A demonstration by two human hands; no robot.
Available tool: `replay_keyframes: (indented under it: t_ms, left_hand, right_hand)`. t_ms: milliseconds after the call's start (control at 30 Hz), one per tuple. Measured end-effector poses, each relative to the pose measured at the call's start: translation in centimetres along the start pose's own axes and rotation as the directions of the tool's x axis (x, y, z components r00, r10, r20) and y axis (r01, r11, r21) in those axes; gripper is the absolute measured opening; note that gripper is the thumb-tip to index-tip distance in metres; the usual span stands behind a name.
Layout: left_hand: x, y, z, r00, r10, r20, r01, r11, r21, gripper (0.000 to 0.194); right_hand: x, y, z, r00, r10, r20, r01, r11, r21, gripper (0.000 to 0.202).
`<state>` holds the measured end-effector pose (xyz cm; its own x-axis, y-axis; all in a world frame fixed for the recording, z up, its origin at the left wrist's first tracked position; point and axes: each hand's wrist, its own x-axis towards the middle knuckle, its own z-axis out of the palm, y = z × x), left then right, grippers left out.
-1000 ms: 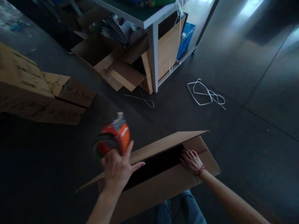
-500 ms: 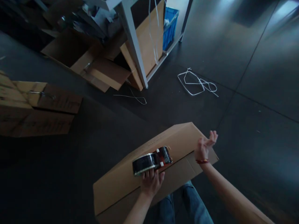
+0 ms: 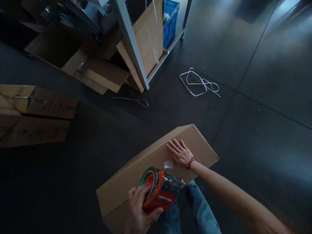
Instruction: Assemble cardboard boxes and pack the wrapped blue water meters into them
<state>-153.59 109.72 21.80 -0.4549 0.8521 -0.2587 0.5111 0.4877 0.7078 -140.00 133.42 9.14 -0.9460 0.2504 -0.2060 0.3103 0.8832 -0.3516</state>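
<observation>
My left hand [image 3: 141, 203] grips an orange and black tape dispenser [image 3: 161, 196] with a roll of tape in it, held over the near side of a cardboard box [image 3: 136, 177]. My right hand [image 3: 179, 152] lies flat on the top of the box, its fingers spread, with a red bracelet at the wrist. A short piece of clear tape [image 3: 168, 165] sticks to the cardboard between the dispenser and my right hand. Part of the box's near side is hidden behind the dispenser and my left hand.
Stacked cartons [image 3: 36, 113] stand at the left. Beyond lie an open cardboard box [image 3: 107, 73], a metal rack leg [image 3: 133, 45] and a blue crate [image 3: 170, 24]. White strapping [image 3: 198, 83] lies loose on the dark floor. My jeans-clad legs [image 3: 200, 208] are just behind the box.
My left hand has drawn the dispenser toward me and turned it. My right hand has come down from the air onto the box top. A clear tape piece now shows there.
</observation>
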Motion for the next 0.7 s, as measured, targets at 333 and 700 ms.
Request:
replay_keyframes:
  t_ms: [333,700]
  left_hand:
    - [4.6,-3.9,5.0,0.931,0.064,0.359,0.015,0.977,-0.213,0.065]
    - [4.3,-3.5,4.1,0.905,0.095,0.414,-0.025,0.985,-0.173,0.061]
  right_hand:
    - [-1.9,0.5,-1.7,0.98,0.195,0.025,-0.172,0.789,0.589,0.043]
    - [-4.2,-4.2,-1.9,0.792,0.182,0.582,-0.527,-0.275,0.804,0.048]
